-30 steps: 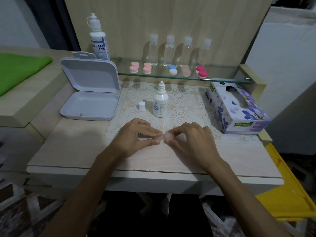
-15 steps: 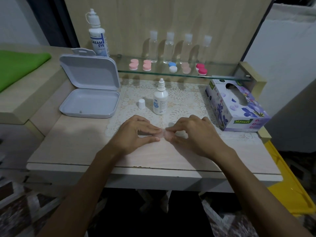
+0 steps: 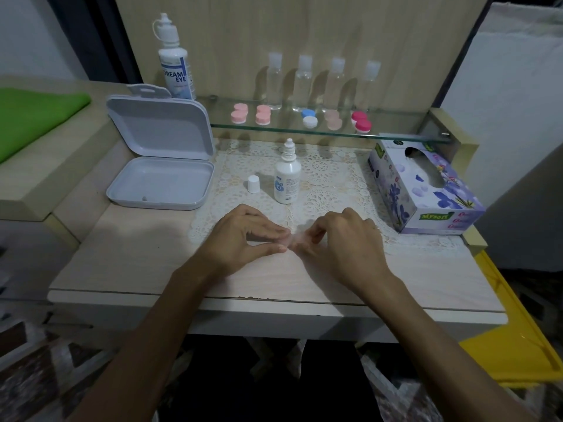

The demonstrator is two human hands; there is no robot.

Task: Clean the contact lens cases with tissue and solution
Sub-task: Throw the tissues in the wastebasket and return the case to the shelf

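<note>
Between my two hands, low over the front of the worktop [image 3: 128, 257], sits a small pale-pink contact lens case [image 3: 296, 236], translucent and blurred, so its shape is hard to read. My left hand [image 3: 243, 239] pinches its left end between thumb and curled fingers; my right hand [image 3: 344, 239] pinches the right end, fingers bent over it. Its long axis seems to run left to right, from one grip to the other. Whether tissue is wrapped round it I cannot tell.

Just beyond my fingers lies a cream lace mat [image 3: 329, 184], openwork in round motifs, on the pale wood-grain top. On it stands a small white plastic solution bottle [image 3: 287, 178], upright, nozzle bare, with its little white cap [image 3: 253, 184] just to its left. A glossy cardboard tissue box [image 3: 423, 190] printed with purple flowers sits to the right, and an open white plastic hinged box [image 3: 161, 166] to the left. Further back, a glass shelf [image 3: 396, 136] carries round lens cases [image 3: 263, 115] in pink, blue, white and red, four clear bottles [image 3: 303, 83], and a tall white bottle [image 3: 176, 65].
</note>
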